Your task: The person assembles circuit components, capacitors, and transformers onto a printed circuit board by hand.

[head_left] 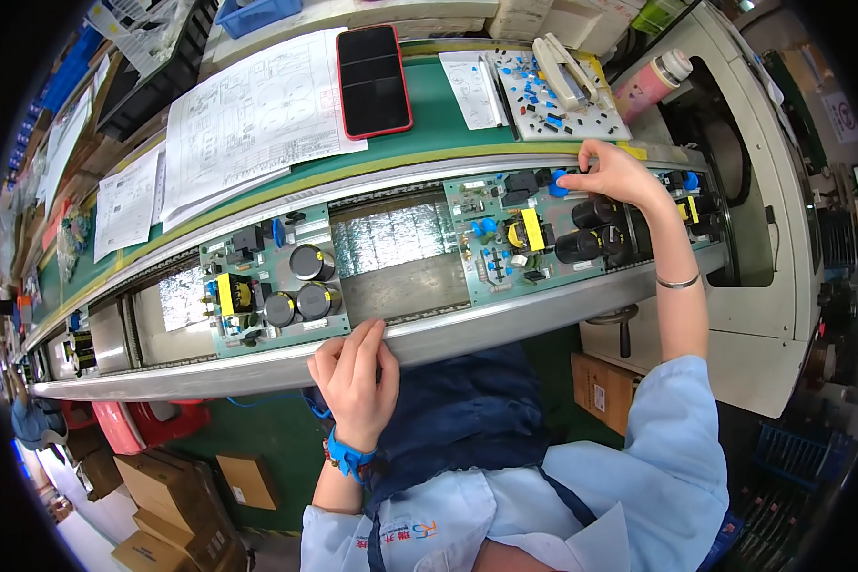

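Observation:
My right hand [615, 176] reaches over the far edge of the right-hand circuit board [477, 272]. Its thumb and forefinger pinch a blue disc-shaped component [558, 183] standing among the parts there. This board also carries a yellow-and-black transformer [531, 232] and several large black capacitors [580, 246]. Fingers stretched out, my left hand [355, 381] rests empty on the metal front rail [439, 338] of the conveyor. It lies close to the near right corner of another circuit board [300, 329], fitted with similar parts.
Beyond the conveyor lie paper drawings [248, 124], a red-edged phone [375, 84] and a white pad [553, 119] with loose components and cutters [564, 71]. A pink bottle [650, 84] stands by the pale machine [734, 353] at right. Cardboard boxes [176, 505] sit on the floor.

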Demonstrator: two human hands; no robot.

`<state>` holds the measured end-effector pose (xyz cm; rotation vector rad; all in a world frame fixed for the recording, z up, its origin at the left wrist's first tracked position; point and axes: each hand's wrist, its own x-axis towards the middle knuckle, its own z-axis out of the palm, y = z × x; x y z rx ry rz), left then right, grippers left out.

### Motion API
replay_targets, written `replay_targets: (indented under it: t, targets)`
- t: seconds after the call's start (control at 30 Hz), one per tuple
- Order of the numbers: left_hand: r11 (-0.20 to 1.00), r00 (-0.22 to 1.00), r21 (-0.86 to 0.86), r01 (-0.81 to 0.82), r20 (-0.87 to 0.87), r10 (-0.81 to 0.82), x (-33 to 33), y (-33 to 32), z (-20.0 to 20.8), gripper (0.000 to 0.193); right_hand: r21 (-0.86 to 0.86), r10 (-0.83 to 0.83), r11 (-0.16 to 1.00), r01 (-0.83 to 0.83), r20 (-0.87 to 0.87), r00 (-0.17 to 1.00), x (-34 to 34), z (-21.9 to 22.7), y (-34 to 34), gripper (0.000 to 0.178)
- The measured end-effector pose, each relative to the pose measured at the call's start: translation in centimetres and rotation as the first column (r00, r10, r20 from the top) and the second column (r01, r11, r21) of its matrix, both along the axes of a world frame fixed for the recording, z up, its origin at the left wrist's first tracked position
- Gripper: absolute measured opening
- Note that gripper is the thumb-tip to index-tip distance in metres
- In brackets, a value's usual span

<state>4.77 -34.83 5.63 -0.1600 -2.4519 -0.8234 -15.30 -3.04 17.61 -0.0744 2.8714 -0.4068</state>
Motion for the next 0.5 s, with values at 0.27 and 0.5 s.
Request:
replay_targets:
  t: [0.27,0.5]
  targets:
    - [0.995,0.998,-0.090,-0.031,0.055,0.036,-0.4,-0.1,-0.3,0.027,-0.025,0.006,1.000,-0.006,0.011,1.000,-0.1,0.1,1.4,0.041]
    - [0.997,1.000,-0.078,-0.003,0.030,0.005,-0.7,0.0,-0.3,0.026,-0.052,-0.022,0.998,0.024,0.038,0.999,-0.1,0.2,1.6,0.041]
